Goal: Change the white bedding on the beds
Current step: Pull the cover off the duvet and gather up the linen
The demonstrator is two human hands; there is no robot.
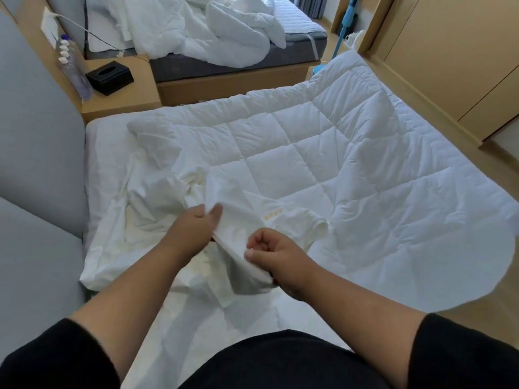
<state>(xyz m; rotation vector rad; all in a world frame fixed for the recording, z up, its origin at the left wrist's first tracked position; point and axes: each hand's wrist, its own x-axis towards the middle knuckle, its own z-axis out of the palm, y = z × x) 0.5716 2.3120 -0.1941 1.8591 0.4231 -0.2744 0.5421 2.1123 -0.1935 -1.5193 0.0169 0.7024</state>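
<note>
Left hand and right hand both pinching edge of white cover lying bunched over quilt on near bed; working along hem toward opening, keeping fabric taut, is looking wise

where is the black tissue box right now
In the head view the black tissue box sits upper left on the wooden nightstand between the two beds, just right of the row of water bottles.
</note>
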